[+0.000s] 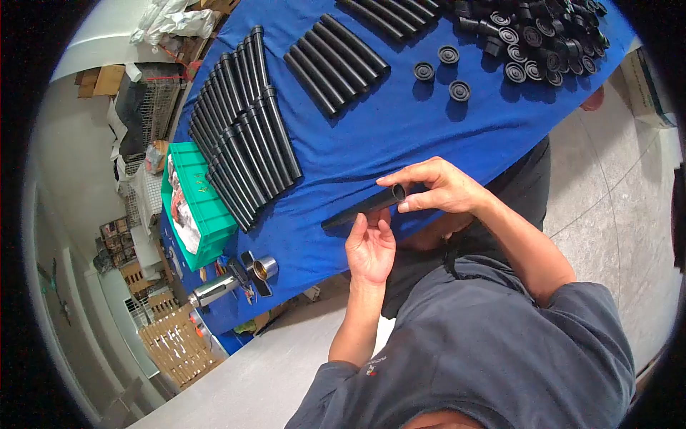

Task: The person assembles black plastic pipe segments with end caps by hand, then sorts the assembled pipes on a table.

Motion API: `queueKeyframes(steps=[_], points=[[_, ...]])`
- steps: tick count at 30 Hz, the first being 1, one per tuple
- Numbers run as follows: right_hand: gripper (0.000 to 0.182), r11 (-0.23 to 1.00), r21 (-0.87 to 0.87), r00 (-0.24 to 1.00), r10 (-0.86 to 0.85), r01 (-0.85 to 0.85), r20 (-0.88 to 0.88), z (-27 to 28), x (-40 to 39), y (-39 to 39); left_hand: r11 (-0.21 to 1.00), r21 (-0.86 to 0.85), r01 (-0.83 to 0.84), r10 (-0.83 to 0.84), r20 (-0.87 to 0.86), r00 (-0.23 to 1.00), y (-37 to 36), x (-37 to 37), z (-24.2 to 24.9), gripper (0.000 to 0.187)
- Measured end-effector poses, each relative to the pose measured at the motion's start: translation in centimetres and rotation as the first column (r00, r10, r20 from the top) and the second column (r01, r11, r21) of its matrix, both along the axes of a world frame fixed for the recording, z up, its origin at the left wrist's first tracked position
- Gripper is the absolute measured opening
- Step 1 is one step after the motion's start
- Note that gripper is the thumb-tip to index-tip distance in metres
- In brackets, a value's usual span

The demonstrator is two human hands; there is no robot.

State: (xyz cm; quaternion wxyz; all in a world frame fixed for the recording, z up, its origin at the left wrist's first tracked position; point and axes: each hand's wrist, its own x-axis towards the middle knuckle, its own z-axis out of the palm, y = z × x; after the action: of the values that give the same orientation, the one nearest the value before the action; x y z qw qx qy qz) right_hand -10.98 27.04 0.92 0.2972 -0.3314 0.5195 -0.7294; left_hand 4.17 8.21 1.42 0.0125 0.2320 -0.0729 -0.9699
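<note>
A black tube (361,209) is held just above the blue cloth, its hollow end facing right. My left hand (371,250), palm up, grips it from below near the middle. The thumb and fingers of my right hand (439,187) close around the open end. Beyond them, three round black caps (424,71) lie apart from each other on the cloth. Plain black tubes (336,64) lie side by side farther back. To the left are rows of tubes with collared ends (250,143).
The blue-covered table (400,136) has a heap of black caps (539,43) at the back right. A green crate (204,204), a metal flask (213,292) and a metal cup (265,269) stand at the left. Shelving and boxes are beyond the table.
</note>
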Motion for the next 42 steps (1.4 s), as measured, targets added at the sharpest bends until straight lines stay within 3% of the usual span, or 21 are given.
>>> queueKeyframes(steps=[4,7,9,12,13,15,17,18,21,23,25,28,31,32,33,35,39,42], points=[[0.045,0.999,0.053,0.987,0.000,-0.009,0.161,0.0,0.1,0.1,0.992,0.010,0.129,-0.127,-0.105,0.986,0.2,-1.4,-0.3,0.040],[0.038,0.999,0.028,0.971,-0.030,0.024,0.239,-0.1,0.2,-0.3,0.968,-0.211,0.138,-0.173,-0.157,0.972,1.7,-3.6,0.5,0.040],[0.039,0.996,-0.033,0.945,-0.072,0.087,0.319,0.7,0.5,-0.3,0.939,-0.326,0.114,-0.213,-0.287,0.934,0.5,-4.8,-2.9,0.039],[0.038,0.976,-0.104,0.916,-0.139,0.191,0.377,0.0,0.9,-0.8,0.924,-0.380,0.043,-0.180,-0.334,0.925,1.0,-7.5,-0.4,0.027],[0.036,0.971,-0.067,0.901,-0.186,0.230,0.391,0.0,1.0,-0.7,0.906,-0.420,-0.051,-0.096,-0.322,0.942,0.5,-8.1,-1.0,0.025],[0.030,0.954,0.003,0.871,-0.274,0.299,0.408,0.3,1.2,-0.7,0.899,-0.434,-0.058,-0.083,-0.298,0.951,-0.7,-9.2,-2.0,0.025],[0.034,0.852,0.249,0.877,-0.480,0.460,0.022,0.7,0.8,0.3,0.940,-0.338,-0.046,-0.070,-0.322,0.944,-1.0,-9.4,-1.5,0.027],[0.036,0.754,0.319,0.819,-0.531,0.574,-0.217,1.7,0.3,1.3,0.946,-0.323,-0.040,-0.070,-0.324,0.944,-1.0,-9.2,-1.5,0.028],[0.046,0.444,0.236,0.445,-0.459,0.865,-0.769,4.5,-2.8,3.9,0.938,-0.346,-0.021,-0.111,-0.357,0.928,-0.6,-8.9,-2.0,0.027],[0.053,0.323,0.287,0.379,-0.271,0.902,-0.885,4.4,-5.0,4.4,0.920,-0.391,-0.013,-0.130,-0.335,0.933,-0.3,-9.0,-2.0,0.028],[0.052,0.292,0.384,0.438,-0.146,0.876,-0.887,3.4,-6.1,4.7,0.905,-0.425,-0.014,-0.137,-0.322,0.937,-0.3,-9.2,-1.8,0.029],[0.052,0.304,0.448,0.495,-0.098,0.841,-0.863,2.0,-7.1,4.8,0.901,-0.432,-0.040,-0.107,-0.311,0.944,0.0,-9.1,-1.7,0.029],[0.047,0.393,0.358,0.462,-0.209,0.847,-0.862,2.5,-6.8,4.5,0.909,-0.413,-0.049,-0.088,-0.305,0.948,-0.2,-9.1,-1.8,0.028],[0.044,0.482,0.384,0.546,-0.259,0.788,-0.797,2.9,-6.4,4.3,0.915,-0.401,-0.056,-0.079,-0.314,0.946,-0.2,-9.2,-1.8,0.028],[0.040,0.626,0.448,0.765,-0.453,0.638,-0.457,2.7,-5.8,3.6,0.920,-0.387,-0.059,-0.074,-0.319,0.945,-0.3,-9.3,-2.0,0.029],[0.041,0.830,0.356,0.885,-0.465,0.428,0.019,2.5,-4.2,2.1,0.923,-0.380,-0.066,-0.066,-0.326,0.943,-0.3,-9.4,-2.2,0.029],[0.041,0.943,0.176,0.926,-0.317,0.284,0.204,0.5,-2.5,-0.7,0.910,-0.403,-0.097,-0.047,-0.335,0.941,-0.2,-9.3,-2.3,0.027],[0.044,0.949,0.193,0.937,-0.286,0.248,0.199,0.4,-2.1,-1.3,0.911,-0.398,-0.107,-0.038,-0.340,0.939,-0.2,-9.3,-2.4,0.026]])
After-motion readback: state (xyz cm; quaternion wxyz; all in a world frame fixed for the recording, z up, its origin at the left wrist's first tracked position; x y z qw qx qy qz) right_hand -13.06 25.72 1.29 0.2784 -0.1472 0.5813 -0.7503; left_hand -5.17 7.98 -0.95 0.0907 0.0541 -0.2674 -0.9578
